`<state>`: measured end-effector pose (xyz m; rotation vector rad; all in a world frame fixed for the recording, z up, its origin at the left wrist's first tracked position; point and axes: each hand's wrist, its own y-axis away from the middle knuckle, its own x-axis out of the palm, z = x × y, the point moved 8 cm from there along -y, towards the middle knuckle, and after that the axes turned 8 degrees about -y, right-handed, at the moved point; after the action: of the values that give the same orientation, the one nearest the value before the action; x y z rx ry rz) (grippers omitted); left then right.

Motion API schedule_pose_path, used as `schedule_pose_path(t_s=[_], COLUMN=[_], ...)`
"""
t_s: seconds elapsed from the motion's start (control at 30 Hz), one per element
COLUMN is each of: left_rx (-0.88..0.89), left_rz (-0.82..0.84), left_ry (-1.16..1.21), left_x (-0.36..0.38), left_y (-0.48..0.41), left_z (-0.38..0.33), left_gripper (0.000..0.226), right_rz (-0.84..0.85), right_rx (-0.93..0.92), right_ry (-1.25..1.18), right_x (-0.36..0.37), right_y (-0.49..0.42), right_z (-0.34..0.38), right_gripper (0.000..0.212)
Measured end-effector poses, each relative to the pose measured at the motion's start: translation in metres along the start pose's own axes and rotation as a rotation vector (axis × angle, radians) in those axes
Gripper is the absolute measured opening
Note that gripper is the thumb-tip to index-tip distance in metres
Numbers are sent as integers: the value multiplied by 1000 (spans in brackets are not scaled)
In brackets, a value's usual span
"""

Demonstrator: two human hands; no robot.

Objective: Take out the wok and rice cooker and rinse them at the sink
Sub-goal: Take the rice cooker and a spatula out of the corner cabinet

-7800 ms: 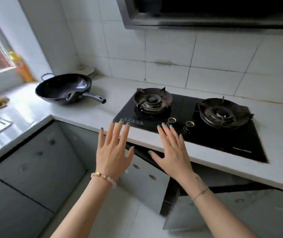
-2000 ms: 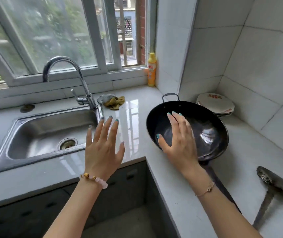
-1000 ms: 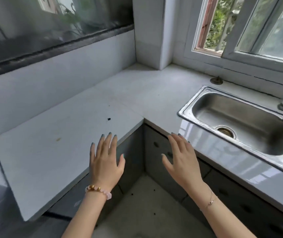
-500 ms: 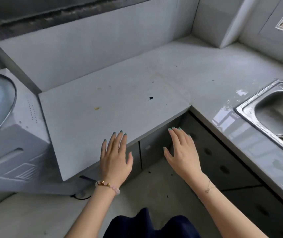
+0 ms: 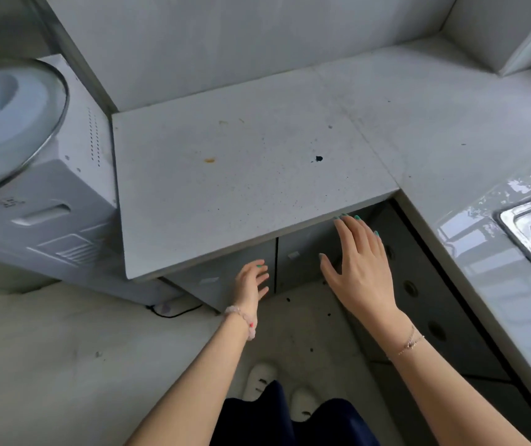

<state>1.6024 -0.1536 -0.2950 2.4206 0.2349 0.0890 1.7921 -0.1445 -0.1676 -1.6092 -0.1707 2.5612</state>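
The person stands facing a speckled grey countertop (image 5: 257, 175) that bears an orange stain (image 5: 209, 160) and a small dark spot (image 5: 319, 158). Both hands reach toward the grey cabinet doors under its front edge and hold nothing. The left hand (image 5: 251, 281), with a bead bracelet (image 5: 241, 320) at the wrist, is loosely spread in front of the left cabinet door (image 5: 212, 281), close to the seam between the two doors; whether it touches the door cannot be told. The right hand (image 5: 359, 262), with a thin chain bracelet (image 5: 410, 342), has straight fingers and the thumb held apart, its fingertips up at the counter's front edge above the right cabinet door (image 5: 299, 252). A corner of the steel sink (image 5: 515, 217) shows at the far right. The wok and the rice cooker lie outside this view. A white appliance (image 5: 48, 204) with a round lid stands left of the counter, and a black cable (image 5: 174, 312) lies on the floor beside it.
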Motion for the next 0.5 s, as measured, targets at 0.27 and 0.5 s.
schedule_pose_path(t_s=[0.27,0.5], left_rx=[-167,-140], left_rz=[114,153], left_ry=[971,968], left_x=[37,51], left_y=[-44,-42], left_z=[-7,-12], left_gripper=[46,40], right_rz=[-22,-12], right_rx=[-50,-63], right_ry=[-32,-48], right_x=[-7,-11], right_y=[-4,0], right_z=[-6,-13], right_gripper=[64,64])
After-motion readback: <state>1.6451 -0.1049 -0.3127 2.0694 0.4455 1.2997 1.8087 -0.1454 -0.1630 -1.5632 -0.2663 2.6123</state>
